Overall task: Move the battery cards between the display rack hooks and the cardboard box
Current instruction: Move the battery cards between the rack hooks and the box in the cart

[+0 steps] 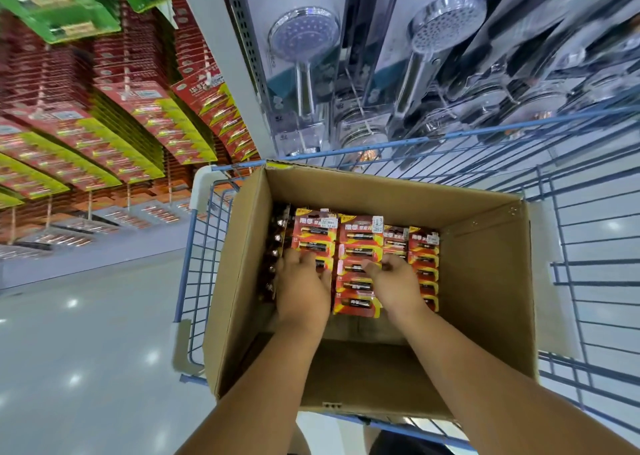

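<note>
An open cardboard box [485, 281] sits in a blue wire cart. Inside it lie several red and yellow battery cards [358, 246] in side-by-side stacks. My left hand [302, 288] reaches into the box and its fingers curl over the leftmost stack of cards [313, 232]. My right hand [394, 286] is next to it, with its fingers curled on the cards of the middle stack. At the upper left, the display rack hooks [126, 87] carry many more red and yellow battery cards.
The blue wire cart [571, 246] surrounds the box. Packaged shower heads [304, 45] hang on the rack straight ahead. Green packages [52, 4] hang at the top left. Shiny grey floor [86, 333] stretches to the left of the cart.
</note>
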`<state>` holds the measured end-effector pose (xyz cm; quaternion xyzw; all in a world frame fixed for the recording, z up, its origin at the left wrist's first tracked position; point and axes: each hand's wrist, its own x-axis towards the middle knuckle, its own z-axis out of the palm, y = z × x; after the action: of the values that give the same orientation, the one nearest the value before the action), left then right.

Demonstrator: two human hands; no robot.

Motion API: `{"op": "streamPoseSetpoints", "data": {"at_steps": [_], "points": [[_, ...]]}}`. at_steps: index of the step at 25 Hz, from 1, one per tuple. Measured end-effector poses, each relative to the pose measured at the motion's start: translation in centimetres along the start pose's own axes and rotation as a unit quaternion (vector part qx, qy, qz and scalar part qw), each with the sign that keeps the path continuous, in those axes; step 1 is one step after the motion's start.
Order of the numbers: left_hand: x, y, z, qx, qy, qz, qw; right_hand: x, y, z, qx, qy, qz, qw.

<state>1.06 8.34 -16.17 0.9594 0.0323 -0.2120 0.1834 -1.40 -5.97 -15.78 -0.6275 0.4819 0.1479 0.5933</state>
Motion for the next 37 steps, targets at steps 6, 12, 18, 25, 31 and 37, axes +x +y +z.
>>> {"op": "streamPoseSetpoints", "data": {"at_steps": [6, 12, 18, 25, 31, 37], "points": [[0.2, 0.7, 0.3, -0.013, 0.024, -0.029, 0.999, 0.1, 0.4, -2.0, 0.021, -0.035, 0.014, 0.999], [0.4, 0.1, 0.3, -0.194, -0.002, -0.114, 0.974, -0.4, -0.2, -3.0, 0.036, -0.061, 0.004, 0.997], [-1.7, -0.3, -4.6, -0.358, -0.025, -0.073, 0.93, -3.4, -3.1, -5.4, 0.037, -0.091, -0.048, 0.994], [-6.8, 0.1, -16.6, -0.489, 0.033, -0.039, 0.871, -12.0, -11.9, -6.7, 0.011, -0.154, -0.212, 0.965], [-12.9, -3.4, -29.2, -0.561, 0.133, 0.015, 0.817, -21.6, -20.0, -2.1, -0.008, -0.224, -0.318, 0.921], [-19.3, -12.3, -39.8, -0.56, 0.221, 0.059, 0.796, -32.5, -23.6, 6.1, -0.017, -0.293, -0.387, 0.874]]}}
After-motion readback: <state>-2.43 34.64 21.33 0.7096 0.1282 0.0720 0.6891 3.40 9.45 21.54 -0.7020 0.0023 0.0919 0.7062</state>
